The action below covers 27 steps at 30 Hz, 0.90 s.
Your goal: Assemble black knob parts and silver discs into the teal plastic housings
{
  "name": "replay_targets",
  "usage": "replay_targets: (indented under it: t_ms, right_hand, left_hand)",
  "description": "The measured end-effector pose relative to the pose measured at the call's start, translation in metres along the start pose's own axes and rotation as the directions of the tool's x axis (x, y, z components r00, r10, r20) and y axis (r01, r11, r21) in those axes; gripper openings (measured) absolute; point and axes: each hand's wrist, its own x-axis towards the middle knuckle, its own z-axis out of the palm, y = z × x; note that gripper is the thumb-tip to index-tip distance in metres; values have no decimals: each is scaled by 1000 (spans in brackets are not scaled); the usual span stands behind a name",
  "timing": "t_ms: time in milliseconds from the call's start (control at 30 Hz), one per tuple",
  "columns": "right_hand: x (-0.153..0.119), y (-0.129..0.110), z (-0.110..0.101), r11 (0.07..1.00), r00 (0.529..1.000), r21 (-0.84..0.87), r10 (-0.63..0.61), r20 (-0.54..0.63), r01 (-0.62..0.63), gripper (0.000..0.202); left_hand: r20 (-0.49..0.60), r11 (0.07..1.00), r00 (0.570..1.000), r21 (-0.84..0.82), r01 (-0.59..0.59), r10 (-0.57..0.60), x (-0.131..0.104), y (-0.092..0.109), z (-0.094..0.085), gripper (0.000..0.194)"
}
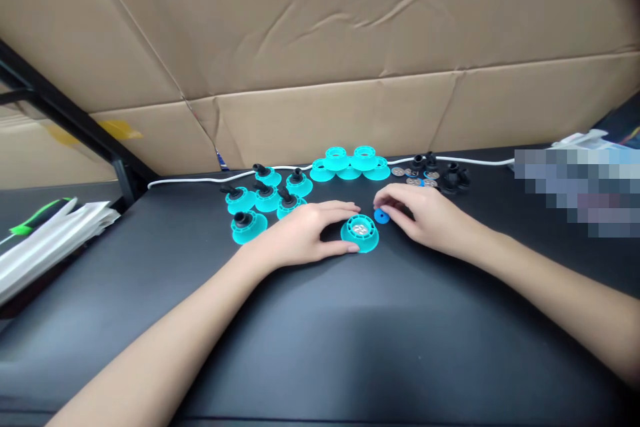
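A turquoise flared ring [354, 243] stands on the dark table, with a silvery disc [359, 230] inside its centre. My left hand [317, 230] is at its left side, thumb at the front and fingers behind, spread around the rim. Just right of the ring, my right hand [413, 210] pinches a small blue disc [382, 216] between thumb and fingers. Left of my left hand are several turquoise rings with black fittings, one of them [249, 227] nearest the front. Beyond the hands, several plain turquoise rings [365, 158] are stacked.
Black fittings [453, 178] and small metallic discs [413, 182] lie at the back right. A white cable [200, 181] runs along the cardboard wall [320, 120]. White packets [60, 240] and a green-black tool [43, 217] are at the left; plastic bags [590, 140] are far right.
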Motion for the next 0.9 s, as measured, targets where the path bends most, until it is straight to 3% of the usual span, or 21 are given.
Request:
replay_targets:
  t_ms: [500,733,900]
  right_hand:
    - [3,-17,-4,981,987,165,-82,-138,105,29]
    - [5,-21,-5,978,973,151,-112,-203,144,15]
    - [2,-25,-8,965,984,192,-167,-66,177,13]
  left_hand:
    - [23,1000,1000,-24,-11,12,1,1,-1,55]
    - [14,999,1000,-39,-19,20,1,1,-2,53]
    - [8,1000,1000,-19,-21,21,0,0,-1,53]
